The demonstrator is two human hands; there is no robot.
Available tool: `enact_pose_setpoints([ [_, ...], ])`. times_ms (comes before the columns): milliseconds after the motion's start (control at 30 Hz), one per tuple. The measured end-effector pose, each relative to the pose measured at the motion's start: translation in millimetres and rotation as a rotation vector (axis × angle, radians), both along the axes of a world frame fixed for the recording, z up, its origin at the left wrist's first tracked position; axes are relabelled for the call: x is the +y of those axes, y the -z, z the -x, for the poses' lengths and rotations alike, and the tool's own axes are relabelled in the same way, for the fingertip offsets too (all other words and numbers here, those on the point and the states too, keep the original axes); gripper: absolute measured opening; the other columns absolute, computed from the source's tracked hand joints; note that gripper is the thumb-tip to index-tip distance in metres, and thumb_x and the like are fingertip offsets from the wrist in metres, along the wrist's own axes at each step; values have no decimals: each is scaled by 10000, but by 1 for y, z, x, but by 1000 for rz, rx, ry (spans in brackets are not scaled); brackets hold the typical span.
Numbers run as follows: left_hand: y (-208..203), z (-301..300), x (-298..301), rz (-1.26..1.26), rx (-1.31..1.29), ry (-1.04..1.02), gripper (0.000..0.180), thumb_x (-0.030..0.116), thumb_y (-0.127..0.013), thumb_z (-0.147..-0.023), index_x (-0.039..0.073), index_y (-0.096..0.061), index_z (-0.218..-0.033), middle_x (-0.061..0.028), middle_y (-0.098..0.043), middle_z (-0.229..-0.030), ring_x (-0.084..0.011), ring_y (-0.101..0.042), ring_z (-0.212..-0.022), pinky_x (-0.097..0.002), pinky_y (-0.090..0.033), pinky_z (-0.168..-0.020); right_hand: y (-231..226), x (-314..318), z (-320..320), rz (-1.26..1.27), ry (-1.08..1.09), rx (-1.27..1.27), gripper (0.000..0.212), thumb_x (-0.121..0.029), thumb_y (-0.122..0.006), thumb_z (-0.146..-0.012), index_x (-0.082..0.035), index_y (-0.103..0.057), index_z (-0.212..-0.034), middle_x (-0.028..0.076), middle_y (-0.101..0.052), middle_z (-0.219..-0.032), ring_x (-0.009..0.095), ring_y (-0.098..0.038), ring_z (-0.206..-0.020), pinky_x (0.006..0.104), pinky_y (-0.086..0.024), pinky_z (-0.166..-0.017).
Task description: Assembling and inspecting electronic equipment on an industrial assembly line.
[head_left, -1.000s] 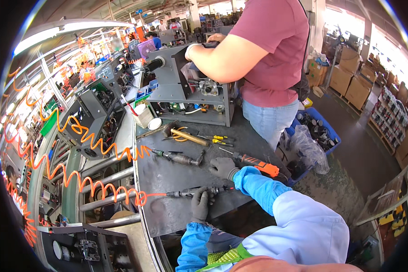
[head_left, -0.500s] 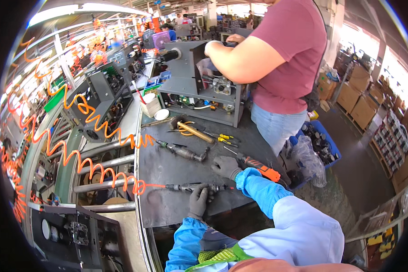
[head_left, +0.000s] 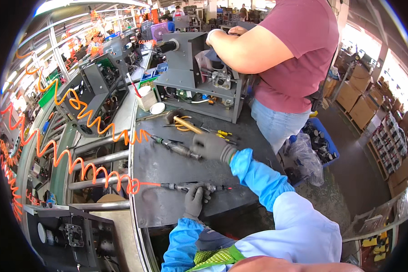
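My left hand (head_left: 194, 202), in a grey glove, has its fingers closed round a dark straight air screwdriver (head_left: 182, 186) lying on the dark bench top (head_left: 158, 206). An orange hose runs into the tool's left end. My right hand (head_left: 211, 147), gloved too and smeared by motion, hovers between the lower end of a hammer (head_left: 188, 125) and a second air tool (head_left: 179, 147); its grip is unclear. Just beyond it lie yellow-handled pliers (head_left: 224, 133). The orange-and-black power screwdriver cannot be seen; my right sleeve covers that area.
A co-worker (head_left: 299, 72) stands at the far right, arms on a grey metal machine housing (head_left: 197, 86). Orange coiled hoses (head_left: 95, 170) hang over the roller conveyor (head_left: 99, 161) at left. A blue bin of parts (head_left: 324, 140) sits on the floor. Another housing (head_left: 72, 235) is lower left.
My right hand has moved left and away from me, from beside the orange power screwdriver to near the hammer handle. My left hand stays at the air screwdriver. The view has shifted slightly.
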State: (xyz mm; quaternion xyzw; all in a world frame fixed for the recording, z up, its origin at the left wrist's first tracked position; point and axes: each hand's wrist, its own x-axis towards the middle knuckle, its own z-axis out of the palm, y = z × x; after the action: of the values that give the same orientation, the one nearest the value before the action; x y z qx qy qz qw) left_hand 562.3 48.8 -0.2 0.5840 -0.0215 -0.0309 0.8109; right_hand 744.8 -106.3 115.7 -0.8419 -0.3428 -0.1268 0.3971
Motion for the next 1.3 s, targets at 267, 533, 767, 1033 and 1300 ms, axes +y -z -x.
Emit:
enact_pose_setpoints([
  [267, 4, -3, -4, -60, -3, 22, 252, 147, -488, -1022, 12, -566, -1221, -82, -666, -919, -142, -631, -728, -251, -504, -623, 99, -64, 30, 533, 187, -3, 309, -424, -598, -873, -115, -595, -876, 126, -623, -809, 339, -638, -798, 481, -494, -696],
  [533, 4, 1, -3, -84, -3, -8, 262, 137, -483, -1014, 4, -559, -1226, -83, -658, -889, -154, -627, -717, -259, -500, -615, 123, -58, 40, 345, 301, -89, 295, -411, -586, -883, -117, -591, -884, 132, -630, -814, 343, -639, -773, 487, -494, -674],
  [767, 7, 0, -4, -60, -25, -3, 258, 132, -501, -1010, 14, -566, -1230, -81, -662, -931, -141, -624, -736, -250, -496, -626, 118, -58, 38, 367, 301, -76, 295, -416, -582, -890, -121, -590, -902, 133, -636, -838, 351, -639, -786, 491, -499, -695],
  [1033, 6, -2, -5, -60, -24, 0, 256, 134, -500, -1011, 17, -568, -1228, -77, -667, -928, -137, -628, -737, -251, -500, -631, 117, -60, 37, 364, 300, -110, 335, -453, -568, -914, -125, -599, -855, 115, -630, -830, 330, -637, -794, 482, -485, -700],
  [1300, -1, -1, -7, -62, -11, -7, 255, 129, -501, -1008, 19, -573, -1226, -76, -670, -931, -132, -629, -738, -249, -502, -631, 120, -60, 37, 326, 314, -149, 331, -449, -589, -895, -124, -594, -832, 116, -627, -807, 335, -633, -771, 478, -478, -676],
])
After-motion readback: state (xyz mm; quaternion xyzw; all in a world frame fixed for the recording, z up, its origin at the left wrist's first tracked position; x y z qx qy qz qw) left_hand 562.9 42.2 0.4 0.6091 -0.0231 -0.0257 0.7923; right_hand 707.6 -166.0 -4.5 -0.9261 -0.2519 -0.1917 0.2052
